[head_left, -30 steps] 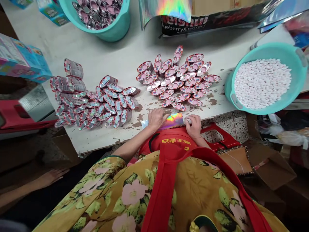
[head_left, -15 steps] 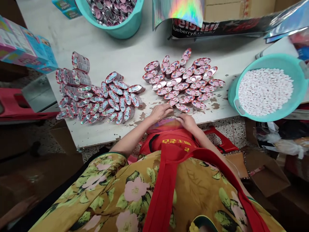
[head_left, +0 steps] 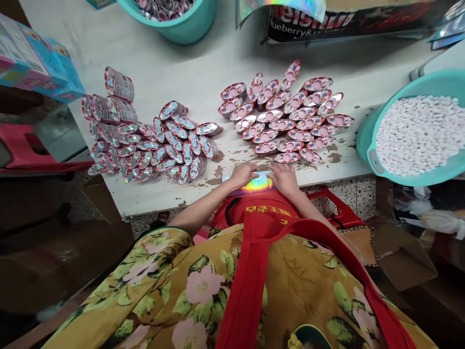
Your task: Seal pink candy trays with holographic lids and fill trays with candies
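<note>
A shiny holographic foil bag (head_left: 260, 182) lies flat at the table's front edge, its rainbow sheen facing up. My left hand (head_left: 242, 175) grips its left side with bent fingers. At the other end, my right hand (head_left: 285, 178) is closed on the bag's right part, thumb on top. Just beyond my fingers stands a group of small oval containers (head_left: 286, 157) with pink round spots on their tops. Farther left is a second cluster of similar oval containers (head_left: 173, 154) with silvery, reflective tops, a few of them lying on their sides.
A teal tub (head_left: 374, 165) of white pellets stands at the right. Another teal tub (head_left: 192, 29) holds pink and silver round pieces. A black printed carton (head_left: 308, 24) with foil over its edge is at the back, blue boxes (head_left: 43, 63) at left.
The foil bag has come up from my lap onto the table edge and shows a brighter rainbow. Both hands have moved slightly forward with it. My view has shifted a little.
</note>
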Demonstrator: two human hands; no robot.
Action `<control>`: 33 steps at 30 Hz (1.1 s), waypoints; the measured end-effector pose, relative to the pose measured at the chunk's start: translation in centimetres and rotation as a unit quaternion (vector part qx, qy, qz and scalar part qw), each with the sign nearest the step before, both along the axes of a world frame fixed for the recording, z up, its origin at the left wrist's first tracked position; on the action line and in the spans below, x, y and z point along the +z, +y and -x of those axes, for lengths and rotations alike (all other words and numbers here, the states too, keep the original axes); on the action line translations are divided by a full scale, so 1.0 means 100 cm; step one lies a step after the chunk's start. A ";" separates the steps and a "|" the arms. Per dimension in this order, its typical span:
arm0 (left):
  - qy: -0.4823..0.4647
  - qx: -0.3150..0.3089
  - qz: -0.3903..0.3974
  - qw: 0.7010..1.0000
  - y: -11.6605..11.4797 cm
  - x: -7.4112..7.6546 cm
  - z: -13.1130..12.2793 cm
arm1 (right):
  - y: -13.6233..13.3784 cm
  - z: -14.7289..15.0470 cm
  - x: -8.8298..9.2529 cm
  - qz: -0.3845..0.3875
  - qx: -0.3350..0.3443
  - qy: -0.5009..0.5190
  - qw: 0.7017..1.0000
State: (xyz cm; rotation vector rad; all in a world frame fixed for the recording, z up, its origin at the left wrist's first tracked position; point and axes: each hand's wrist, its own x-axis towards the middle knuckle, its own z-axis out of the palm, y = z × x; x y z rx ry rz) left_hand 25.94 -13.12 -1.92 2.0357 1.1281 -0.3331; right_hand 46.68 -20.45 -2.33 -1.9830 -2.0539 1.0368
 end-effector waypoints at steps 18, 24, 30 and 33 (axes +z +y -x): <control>-0.083 -0.086 -0.158 0.980 -0.048 -0.013 -0.001 | 0.026 0.011 -0.003 0.116 -0.050 0.005 0.992; -0.242 0.037 -0.003 0.970 -0.052 0.007 0.011 | 0.031 0.015 0.000 0.120 -0.064 -0.006 0.991; -0.376 0.523 0.069 0.762 -0.024 0.047 -0.001 | 0.024 0.016 0.024 0.022 -0.131 0.191 0.973; -0.408 0.588 0.101 0.692 -0.006 0.056 -0.012 | 0.033 0.017 0.032 0.061 -0.233 0.361 0.901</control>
